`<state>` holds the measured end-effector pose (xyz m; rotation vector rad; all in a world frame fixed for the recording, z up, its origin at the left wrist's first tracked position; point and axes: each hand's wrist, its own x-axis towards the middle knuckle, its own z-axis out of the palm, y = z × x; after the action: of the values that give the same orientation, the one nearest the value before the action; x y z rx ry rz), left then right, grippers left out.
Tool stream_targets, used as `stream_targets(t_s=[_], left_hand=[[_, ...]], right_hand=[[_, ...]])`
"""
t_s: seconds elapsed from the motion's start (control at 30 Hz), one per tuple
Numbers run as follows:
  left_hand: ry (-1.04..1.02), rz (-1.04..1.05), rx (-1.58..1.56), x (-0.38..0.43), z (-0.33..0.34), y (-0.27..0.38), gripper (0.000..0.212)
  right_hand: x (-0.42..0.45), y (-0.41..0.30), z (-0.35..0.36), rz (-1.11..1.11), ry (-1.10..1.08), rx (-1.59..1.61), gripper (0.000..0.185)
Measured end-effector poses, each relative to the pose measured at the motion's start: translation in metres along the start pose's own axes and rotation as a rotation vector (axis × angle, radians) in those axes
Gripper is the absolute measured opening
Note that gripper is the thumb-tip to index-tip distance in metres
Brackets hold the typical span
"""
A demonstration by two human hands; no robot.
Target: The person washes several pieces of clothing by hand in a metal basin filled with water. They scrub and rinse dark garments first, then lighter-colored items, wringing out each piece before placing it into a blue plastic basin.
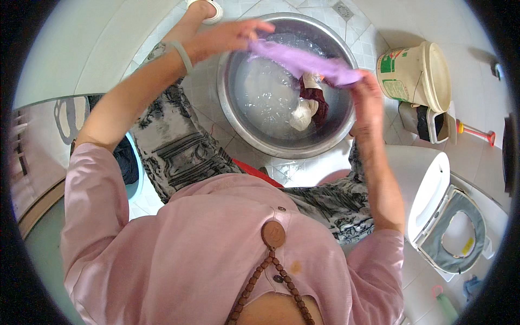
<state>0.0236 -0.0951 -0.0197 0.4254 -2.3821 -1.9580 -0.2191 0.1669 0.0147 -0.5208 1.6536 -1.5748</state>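
Observation:
A wet purple cloth point(302, 61) is stretched in the air across a wide metal basin point(226, 101) of cloudy water. My left hand point(233, 35), blurred and with some fingers extended, holds the cloth's far left end. Its right end is gripped in my right hand point(367, 99), by the basin's right rim. Below the cloth, a dark maroon cloth point(319, 101) lies partly in the water. Touching it is a bunched white cloth point(304, 114). Bubbles and glints dot the water's surface.
A whitish lidded bucket point(406, 73) stands right of the basin, above a grey bin point(410, 118). Nearer on the right is a toilet point(410, 183) with a grey seat cover. A light-blue tub point(136, 174) with dark fabric sits at left. A floor drain point(343, 11) lies beyond the basin.

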Motion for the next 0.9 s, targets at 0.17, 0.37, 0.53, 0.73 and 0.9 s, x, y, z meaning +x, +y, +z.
stream_targets(t_s=[0.17,0.37,0.53,0.73,0.9], left_hand=[[-0.314,0.002,0.559,0.002,0.073,-0.116,0.034],[-0.283,-0.337,0.834,0.011,0.163,-0.154,0.028],[-0.465,-0.404,0.960,0.022,0.179,-0.165,0.034],[-0.478,-0.259,0.648,0.009,0.165,-0.152,0.030],[-0.595,-0.064,0.562,-0.011,0.139,-0.130,0.029]], right_hand=[[0.008,0.177,-0.008,-0.049,-0.325,-0.504,0.018],[-0.020,0.268,0.029,-0.086,-0.318,-1.165,0.029],[-0.023,0.267,0.030,-0.010,-0.487,-1.493,0.024],[-0.032,0.256,0.004,0.119,-0.664,-1.329,0.022],[-0.051,0.208,-0.012,0.033,-0.687,-1.117,0.024]])
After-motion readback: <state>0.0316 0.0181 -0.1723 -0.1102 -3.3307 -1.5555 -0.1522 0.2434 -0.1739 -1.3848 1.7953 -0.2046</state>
